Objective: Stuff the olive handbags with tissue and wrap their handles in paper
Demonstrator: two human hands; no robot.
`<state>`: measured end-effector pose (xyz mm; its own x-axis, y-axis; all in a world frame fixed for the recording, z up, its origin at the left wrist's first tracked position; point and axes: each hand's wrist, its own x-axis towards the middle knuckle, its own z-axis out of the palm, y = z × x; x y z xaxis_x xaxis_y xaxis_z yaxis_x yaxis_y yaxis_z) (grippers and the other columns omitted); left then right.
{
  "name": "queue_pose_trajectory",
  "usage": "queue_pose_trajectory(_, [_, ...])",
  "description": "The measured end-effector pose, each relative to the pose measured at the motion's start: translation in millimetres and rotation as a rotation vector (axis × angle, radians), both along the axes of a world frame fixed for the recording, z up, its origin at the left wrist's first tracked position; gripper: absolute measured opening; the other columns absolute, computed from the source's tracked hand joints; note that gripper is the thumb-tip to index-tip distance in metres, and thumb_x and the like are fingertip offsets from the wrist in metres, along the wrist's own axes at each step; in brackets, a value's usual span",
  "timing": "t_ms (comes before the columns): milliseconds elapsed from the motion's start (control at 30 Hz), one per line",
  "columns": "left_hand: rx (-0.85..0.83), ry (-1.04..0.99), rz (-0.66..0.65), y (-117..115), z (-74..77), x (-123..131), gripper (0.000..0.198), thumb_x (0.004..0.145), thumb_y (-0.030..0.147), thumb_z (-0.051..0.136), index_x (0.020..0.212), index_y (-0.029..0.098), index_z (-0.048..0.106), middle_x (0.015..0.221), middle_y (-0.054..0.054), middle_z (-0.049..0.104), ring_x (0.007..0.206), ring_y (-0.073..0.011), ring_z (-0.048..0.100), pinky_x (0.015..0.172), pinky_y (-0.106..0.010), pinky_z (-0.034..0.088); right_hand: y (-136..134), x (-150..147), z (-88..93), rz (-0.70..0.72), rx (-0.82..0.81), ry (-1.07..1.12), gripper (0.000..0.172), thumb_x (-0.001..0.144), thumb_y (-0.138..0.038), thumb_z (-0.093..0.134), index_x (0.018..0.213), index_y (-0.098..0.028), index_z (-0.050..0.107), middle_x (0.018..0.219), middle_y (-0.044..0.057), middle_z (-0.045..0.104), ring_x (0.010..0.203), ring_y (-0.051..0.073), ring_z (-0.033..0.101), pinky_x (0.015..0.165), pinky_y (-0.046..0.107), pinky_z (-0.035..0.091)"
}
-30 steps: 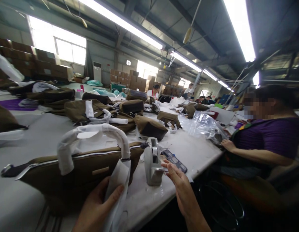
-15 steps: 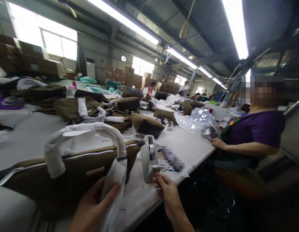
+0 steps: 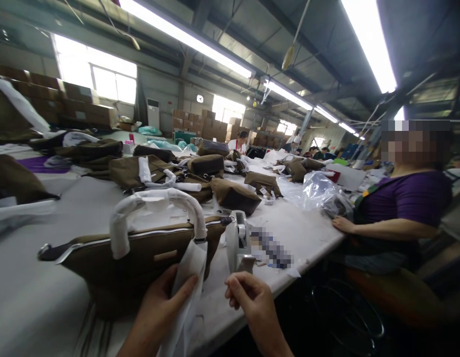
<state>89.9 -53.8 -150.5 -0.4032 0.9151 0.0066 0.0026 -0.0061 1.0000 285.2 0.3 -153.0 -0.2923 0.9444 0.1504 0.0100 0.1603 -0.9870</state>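
Note:
An olive-brown handbag [image 3: 136,267] stands upright before me, its silver zip along the top and its handle [image 3: 155,196] wrapped in white paper. A long strip of white wrapping paper [image 3: 188,265] hangs down its right front. My left hand [image 3: 170,297] pinches this strip between thumb and fingers. Just right of it, apart from the bag, my right hand [image 3: 248,295] is closed in a pinch. Whatever it holds, if anything, is too small to make out. A grey tape dispenser [image 3: 237,245] sits right behind those fingertips.
Several more olive bags [image 3: 235,196] lie across the white table [image 3: 307,243]. Clear plastic [image 3: 321,191] is heaped farther right. A co-worker in a purple top [image 3: 419,198] sits at the right edge. Stacked cartons [image 3: 77,106] line the back wall.
My right hand has drawn back from the tape dispenser toward the bag, still pinched. My left hand keeps the paper strip. The whole view has shifted, so things appear farther right.

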Motion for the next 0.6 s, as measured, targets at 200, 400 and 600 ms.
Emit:
queue_pose_trajectory(200, [0.042, -0.006, 0.021, -1, 1.5, 2, 0.047, 0.077, 0.056, 0.078, 0.101, 0.016, 0.075, 0.099, -0.007, 0.080, 0.102, -0.0327, 0.074, 0.086, -0.032, 0.058, 6, -56, 50.3, 0.089, 0.321, -0.208, 0.030, 0.091, -0.041, 0.067, 0.074, -0.018, 0.075, 0.063, 0.001, 0.069, 0.057, 0.015, 0.060, 0.055, 0.024, 0.042])
queue_pose_trajectory(400, [0.075, 0.015, 0.003, -1, -6.1, -2, 0.052, 0.077, 0.056, 0.077, 0.110, 0.016, 0.075, 0.110, -0.007, 0.079, 0.114, -0.0349, 0.069, 0.096, -0.035, 0.054, 28, -69, 61.6, -0.029, 0.500, -0.540, 0.021, 0.088, -0.032, 0.068, 0.073, -0.020, 0.077, 0.068, 0.003, 0.075, 0.062, 0.017, 0.067, 0.059, 0.027, 0.040])
queue_pose_trajectory(600, [0.066, -0.001, -0.030, -2, -5.4, -4, 0.052, 0.076, 0.057, 0.077, 0.111, 0.018, 0.076, 0.112, -0.007, 0.079, 0.115, -0.0358, 0.068, 0.096, -0.035, 0.053, 26, -64, 70.7, -0.074, 0.507, -0.743, 0.023, 0.087, -0.036, 0.072, 0.071, -0.020, 0.073, 0.076, 0.007, 0.077, 0.075, 0.023, 0.073, 0.067, 0.030, 0.042])
